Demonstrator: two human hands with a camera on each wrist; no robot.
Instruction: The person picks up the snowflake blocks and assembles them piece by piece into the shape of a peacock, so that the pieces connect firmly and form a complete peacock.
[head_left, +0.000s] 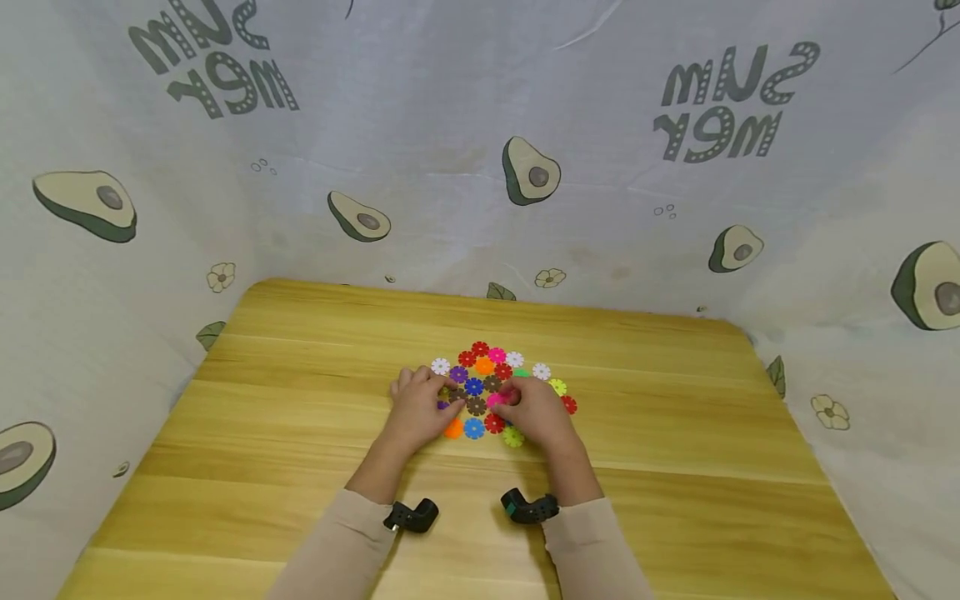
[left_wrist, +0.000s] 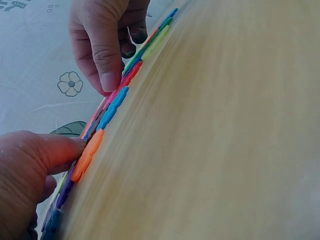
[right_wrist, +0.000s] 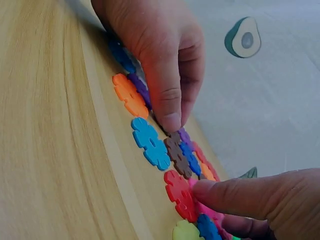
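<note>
Many flat plastic interlocking snowflake discs lie close together on the wooden table in the head view. The left hand (head_left: pixel 420 410) pinches a brown disc (head_left: pixel 457 394) at the group's left side, thumb and index finger close together. On the other side the right hand (head_left: pixel 538 415) has its thumb and index finger on a pink disc (head_left: pixel 495 401). Between the hands are another brown disc (head_left: pixel 476 406) and a dark blue disc (head_left: pixel 473 387). Nearest the person lie an orange disc (right_wrist: pixel 131 96), a light blue disc (right_wrist: pixel 151 144) and a red disc (right_wrist: pixel 180 194). Both palms hide some discs.
The wooden table (head_left: pixel 300 467) extends around the discs on every side. A pale curtain (head_left: pixel 420 100) printed with avocados hangs behind and beside it. Each sleeve carries a black wrist device, one at the left (head_left: pixel 412 516) and one at the right (head_left: pixel 529 507).
</note>
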